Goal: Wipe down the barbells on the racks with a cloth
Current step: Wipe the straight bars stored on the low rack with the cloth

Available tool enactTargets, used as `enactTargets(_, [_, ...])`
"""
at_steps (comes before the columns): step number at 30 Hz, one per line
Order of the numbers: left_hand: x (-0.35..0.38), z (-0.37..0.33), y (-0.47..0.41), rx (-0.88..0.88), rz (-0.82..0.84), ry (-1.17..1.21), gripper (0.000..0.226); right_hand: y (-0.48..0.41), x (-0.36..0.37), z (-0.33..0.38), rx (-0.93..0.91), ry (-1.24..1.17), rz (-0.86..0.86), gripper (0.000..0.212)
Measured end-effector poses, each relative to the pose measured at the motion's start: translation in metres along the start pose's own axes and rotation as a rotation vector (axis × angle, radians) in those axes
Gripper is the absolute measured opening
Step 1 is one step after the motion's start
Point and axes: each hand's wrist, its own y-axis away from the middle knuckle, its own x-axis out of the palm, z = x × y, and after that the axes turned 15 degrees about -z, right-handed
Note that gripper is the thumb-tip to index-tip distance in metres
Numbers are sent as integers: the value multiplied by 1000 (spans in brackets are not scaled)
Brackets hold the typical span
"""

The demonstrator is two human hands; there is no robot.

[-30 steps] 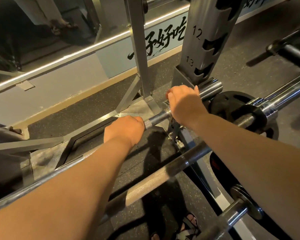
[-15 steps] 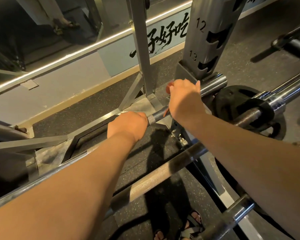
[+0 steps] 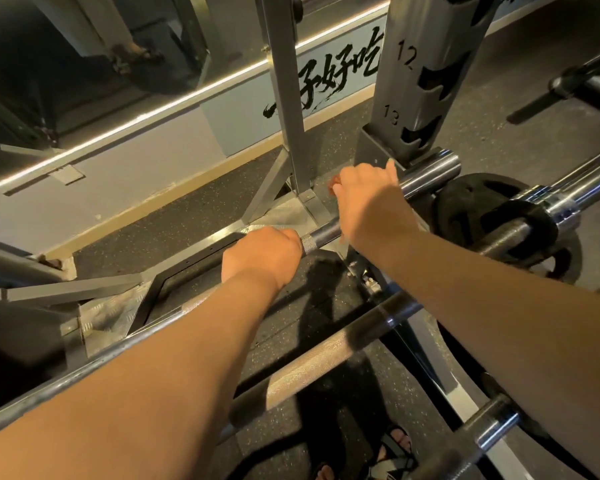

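**Both hands on the upper barbell, by the rack upright**

The upper barbell runs from the lower left edge up to the right, and its chrome sleeve ends just in front of the numbered rack upright, below the mark 13.

The left hand is closed in a fist round the knurled shaft, knuckles up, so the bar passes through the curled fingers and comes out bare on the right side.

The right hand lies over the bar a little further along, where the shaft meets the sleeve. Its fingers bend down over the far side and the thumb sticks up toward the upright. A scrap of reddish cloth shows at the fingertips, caught between them and the bar; most of it is hidden under the hand.

A second barbell lies nearer the person, under both forearms, carrying a black weight plate at its right end. Sandalled feet stand on the speckled rubber floor below.
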Motion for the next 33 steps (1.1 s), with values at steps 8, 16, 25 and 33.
enactTargets(8, [7,2,-4,-72,9,13,32,45,13,20,-361,-221,-120,18])
enactTargets(16, [-1,11,16,-54,-75,123,24,41,7,18,-356,-31,-118,32])
enactTargets(25, [4,80,50,-246,-69,32,49,-6,-7,50,-278,194,452,25])
enactTargets(33, [6,81,45,-202,-66,61,43,62,-6,34,-170,-303,180,37])
